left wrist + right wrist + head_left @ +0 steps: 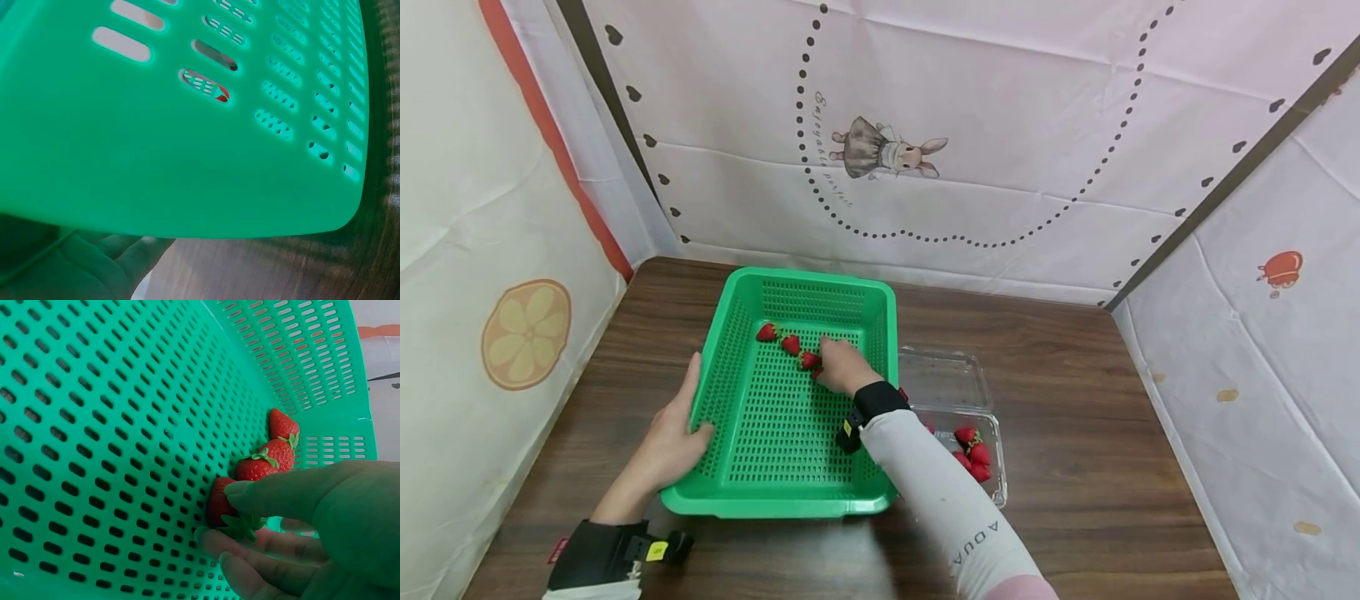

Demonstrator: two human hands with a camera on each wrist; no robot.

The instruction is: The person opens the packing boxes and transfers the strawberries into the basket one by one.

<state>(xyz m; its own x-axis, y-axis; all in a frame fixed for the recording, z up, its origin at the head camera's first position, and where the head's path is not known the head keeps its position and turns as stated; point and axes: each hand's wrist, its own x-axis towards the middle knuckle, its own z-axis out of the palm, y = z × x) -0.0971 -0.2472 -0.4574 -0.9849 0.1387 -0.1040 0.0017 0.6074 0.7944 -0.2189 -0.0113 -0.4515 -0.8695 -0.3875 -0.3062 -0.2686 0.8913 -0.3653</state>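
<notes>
A green plastic basket (790,507) with slotted floor and walls stands on the table. My left hand (673,442) grips its left rim, thumb over the edge and fingers along the outer wall; in the left wrist view the basket wall hides part of that hand. Inside the basket, my right hand (844,367) pinches a strawberry (219,501) between thumb and fingers, low over the slotted floor. Three more strawberries lie in a slanting row beyond it, among them a red one (767,332) farthest left and another (791,344) beside it.
Right of the basket, an opened clear plastic box (998,450) holds several strawberries (972,454), its lid (943,379) folded back. My right forearm crosses over the box's left part. Printed cloth walls (1000,125) surround the brown wooden table (1075,433) at the back and sides.
</notes>
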